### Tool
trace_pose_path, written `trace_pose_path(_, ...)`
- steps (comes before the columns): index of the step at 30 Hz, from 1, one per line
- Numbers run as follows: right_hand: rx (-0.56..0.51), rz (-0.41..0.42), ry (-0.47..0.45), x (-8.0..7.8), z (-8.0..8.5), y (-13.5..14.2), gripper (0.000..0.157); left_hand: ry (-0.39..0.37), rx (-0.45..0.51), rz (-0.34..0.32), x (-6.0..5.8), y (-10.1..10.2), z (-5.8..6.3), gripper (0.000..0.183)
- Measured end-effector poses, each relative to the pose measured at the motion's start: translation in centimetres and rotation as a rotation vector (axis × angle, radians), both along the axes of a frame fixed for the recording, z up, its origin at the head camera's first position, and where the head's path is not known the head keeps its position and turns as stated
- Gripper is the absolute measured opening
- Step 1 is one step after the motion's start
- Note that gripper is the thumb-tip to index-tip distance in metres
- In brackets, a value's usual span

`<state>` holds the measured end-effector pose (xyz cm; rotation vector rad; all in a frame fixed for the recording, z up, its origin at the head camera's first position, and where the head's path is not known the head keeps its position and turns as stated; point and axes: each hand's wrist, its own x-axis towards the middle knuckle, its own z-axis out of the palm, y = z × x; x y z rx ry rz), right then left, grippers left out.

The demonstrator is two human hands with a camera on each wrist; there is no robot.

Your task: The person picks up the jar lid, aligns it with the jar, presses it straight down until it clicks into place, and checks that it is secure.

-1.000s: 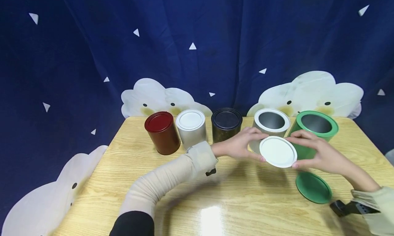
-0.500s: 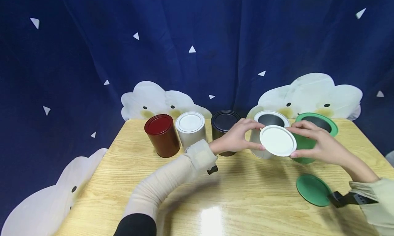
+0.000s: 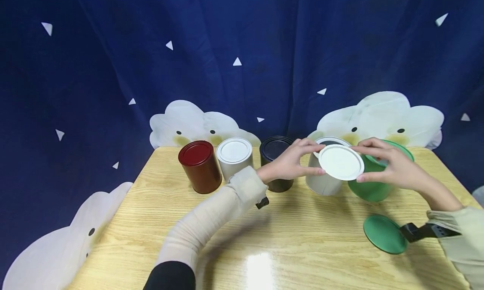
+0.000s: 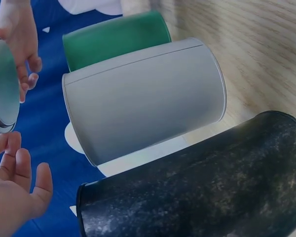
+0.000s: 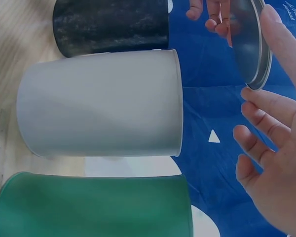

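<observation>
A round white lid [image 3: 341,162] is held in the air, slightly tilted, between my two hands. My left hand [image 3: 291,160] pinches its left edge between thumb and fingers, and my right hand [image 3: 397,166] pinches the right edge. In the left wrist view the underside of the lid [image 4: 4,84] looks shiny metal. Behind and below it stands a white can [image 3: 321,183]; lid and hands hide part of its open top. To the right is an open green can [image 3: 372,190], partly behind my right hand. In the right wrist view the lid [image 5: 251,44] is apart from the white can [image 5: 101,103].
Left of my hands stand lidded cans: a red one [image 3: 200,172], a white one [image 3: 235,159] and a black one [image 3: 270,155]. A green lid [image 3: 385,234] lies on the wooden table [image 3: 302,248], near my right wrist. A blue curtain [image 3: 242,92] hangs behind.
Both hands have raised the white lid and carried it toward the open white can, covering more of its top in the head view. The cans and green lid have stayed put.
</observation>
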<state>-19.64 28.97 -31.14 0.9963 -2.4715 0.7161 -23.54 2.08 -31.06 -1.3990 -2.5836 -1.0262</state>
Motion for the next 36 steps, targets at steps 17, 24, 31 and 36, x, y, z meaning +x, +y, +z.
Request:
trace_pose_path(17,-0.011,-0.033,-0.065,-1.7,0.8,0.0,0.067,0.092,-0.045,0.085,-1.3,1.0,0.4,0.067)
trace_pose_path(24,0.026,-0.041,-0.09,-3.3,0.8,0.3,0.066,0.07,-0.068,0.094,-2.6,1.2,0.6,0.066)
trace_pose_path(31,0.043,-0.058,-0.151,-4.7,0.8,0.1,0.065,0.092,-0.123,0.139,-3.6,1.5,0.4,0.067)
trace_pose_path(36,0.069,-0.076,-0.199,-5.5,0.7,0.8,0.063,0.096,-0.152,0.162,-4.1,2.2,0.0,0.065)
